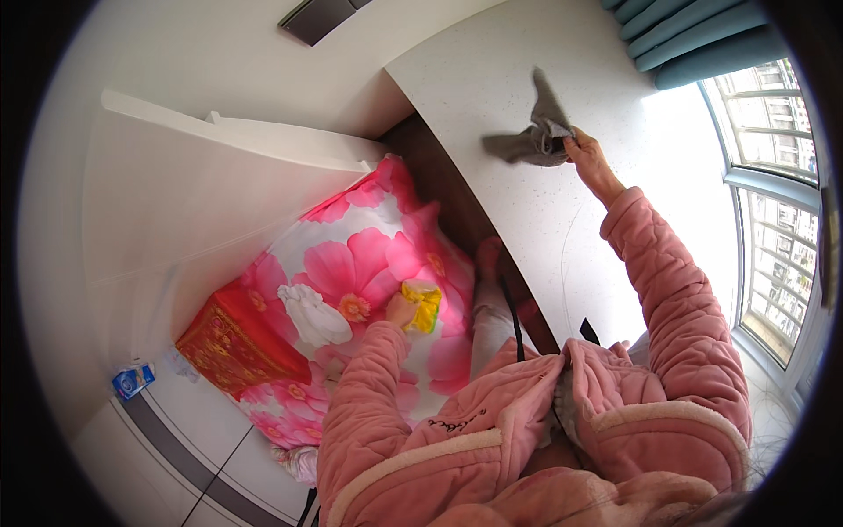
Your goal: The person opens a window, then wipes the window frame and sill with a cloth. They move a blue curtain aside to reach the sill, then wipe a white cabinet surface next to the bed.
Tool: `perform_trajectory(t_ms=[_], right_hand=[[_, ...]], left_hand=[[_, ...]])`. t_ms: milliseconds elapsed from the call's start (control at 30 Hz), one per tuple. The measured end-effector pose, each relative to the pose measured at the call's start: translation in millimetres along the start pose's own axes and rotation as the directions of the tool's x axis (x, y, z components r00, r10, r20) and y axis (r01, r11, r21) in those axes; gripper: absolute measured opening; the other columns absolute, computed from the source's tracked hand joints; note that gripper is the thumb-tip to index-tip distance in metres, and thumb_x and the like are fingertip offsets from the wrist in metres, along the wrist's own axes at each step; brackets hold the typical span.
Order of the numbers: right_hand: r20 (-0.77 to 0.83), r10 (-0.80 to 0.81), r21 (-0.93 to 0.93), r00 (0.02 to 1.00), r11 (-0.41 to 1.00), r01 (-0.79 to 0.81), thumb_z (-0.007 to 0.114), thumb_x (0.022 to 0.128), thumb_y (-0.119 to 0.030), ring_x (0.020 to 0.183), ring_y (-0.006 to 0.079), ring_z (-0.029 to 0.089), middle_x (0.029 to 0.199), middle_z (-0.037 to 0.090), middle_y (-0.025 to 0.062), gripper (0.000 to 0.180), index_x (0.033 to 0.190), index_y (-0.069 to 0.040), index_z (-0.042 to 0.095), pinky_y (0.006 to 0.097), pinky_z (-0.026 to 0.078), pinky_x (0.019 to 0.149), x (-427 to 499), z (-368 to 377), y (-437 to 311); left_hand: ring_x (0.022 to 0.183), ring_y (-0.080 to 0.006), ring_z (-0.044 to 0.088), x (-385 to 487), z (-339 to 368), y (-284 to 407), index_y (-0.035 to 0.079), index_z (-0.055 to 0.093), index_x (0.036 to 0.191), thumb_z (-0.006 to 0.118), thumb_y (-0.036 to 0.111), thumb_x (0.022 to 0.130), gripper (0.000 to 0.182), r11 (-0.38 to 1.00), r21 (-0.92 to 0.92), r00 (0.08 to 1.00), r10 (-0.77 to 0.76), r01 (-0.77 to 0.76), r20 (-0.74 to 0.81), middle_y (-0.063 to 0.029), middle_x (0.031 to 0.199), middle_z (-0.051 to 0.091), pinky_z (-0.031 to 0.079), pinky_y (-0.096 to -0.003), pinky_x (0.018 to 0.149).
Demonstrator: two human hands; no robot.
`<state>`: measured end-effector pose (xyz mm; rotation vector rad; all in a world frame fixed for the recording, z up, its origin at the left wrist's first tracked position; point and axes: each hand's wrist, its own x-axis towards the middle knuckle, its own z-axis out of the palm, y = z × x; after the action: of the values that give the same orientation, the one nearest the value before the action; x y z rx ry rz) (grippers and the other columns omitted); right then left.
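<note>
With my right hand point(588, 160) I grip a pair of grey socks point(543, 135) by one end; they hang blurred over the white speckled ledge point(527, 217) by the window. My left hand point(402, 309) reaches down to a yellow plastic packet point(423, 306) above the pink floral bedspread point(349, 260), fingers on its left side. A bundle of white socks or cloth point(315, 316) lies on the bedspread to the left of that hand. Beyond it is a red box or cloth with a gold pattern point(244, 336).
A white headboard or panel point(217, 178) borders the bedspread. A blue packet point(134, 380) is at the lower left near the tiled floor point(191, 435). A barred window point(770, 125) and teal curtain point(698, 39) are at the right. Crumpled cloth point(299, 463) lies near the bedspread's lower edge.
</note>
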<state>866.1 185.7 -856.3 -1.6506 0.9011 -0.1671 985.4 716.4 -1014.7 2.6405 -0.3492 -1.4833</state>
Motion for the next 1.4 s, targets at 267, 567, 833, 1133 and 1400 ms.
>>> perform_trajectory(t_ms=[267,567,833,1133,1400], right_hand=[[0.174,0.206,0.718,0.963,0.642,-0.267,0.037,0.105,-0.014,0.112,0.0291,0.056,0.124,0.054,0.0211,0.039,0.126,0.017,0.043,0.042,0.045,0.102,4,23,-48],[0.178,-0.093,0.322,0.98,0.946,0.032,0.054,0.097,-0.045,0.114,0.0286,0.056,0.124,0.058,0.0207,0.058,0.119,0.009,0.057,0.0441,0.044,0.1,121,56,-94],[-0.021,-0.38,-0.907,0.925,0.396,0.142,0.061,0.082,-0.067,0.143,0.0544,0.011,0.16,0.008,0.026,0.095,0.154,-0.014,0.027,0.0704,0.022,0.107,174,156,-60],[-0.043,-0.451,-0.93,0.891,0.344,0.129,0.049,0.088,-0.067,0.144,0.0465,0.019,0.156,0.025,0.0249,0.093,0.148,0.002,0.032,0.0555,0.017,0.116,224,225,-17],[0.366,-0.334,-0.747,0.869,0.451,0.488,0.062,0.086,-0.047,0.148,0.0413,0.015,0.159,0.019,0.0233,0.087,0.148,0.004,0.03,0.0516,0.015,0.119,23,139,46]], left_hand=[[0.102,-0.0264,0.066,-20,-51,17,0.004,0.059,0.125,0.073,0.018,0.084,0.045,0.916,-0.368,0.893,0.29,-0.156,0.344,-0.0147,0.108,0.069,0.051,-0.0369,0.089],[0.104,-0.0253,0.065,-54,-57,88,0.004,0.055,0.126,0.072,0.014,0.085,0.045,0.833,-0.457,0.907,0.404,-0.312,0.117,-0.0129,0.111,0.068,0.05,-0.0373,0.09],[0.104,-0.0323,0.065,-70,12,66,0.004,0.054,0.122,0.073,0.014,0.083,0.044,0.805,-0.517,0.912,0.396,-0.29,0.104,-0.0164,0.109,0.068,0.05,-0.0401,0.09],[0.111,-0.0305,0.063,-84,8,107,0.003,0.053,0.128,0.071,0.009,0.082,0.05,0.731,-0.605,0.901,0.431,-0.314,0.054,-0.017,0.117,0.065,0.048,-0.038,0.096],[0.108,-0.0231,0.06,24,-162,219,-0.002,0.043,0.128,0.071,0.008,0.085,0.052,0.469,-0.722,0.858,0.349,-0.509,-0.378,-0.014,0.118,0.06,0.049,-0.0359,0.094]])
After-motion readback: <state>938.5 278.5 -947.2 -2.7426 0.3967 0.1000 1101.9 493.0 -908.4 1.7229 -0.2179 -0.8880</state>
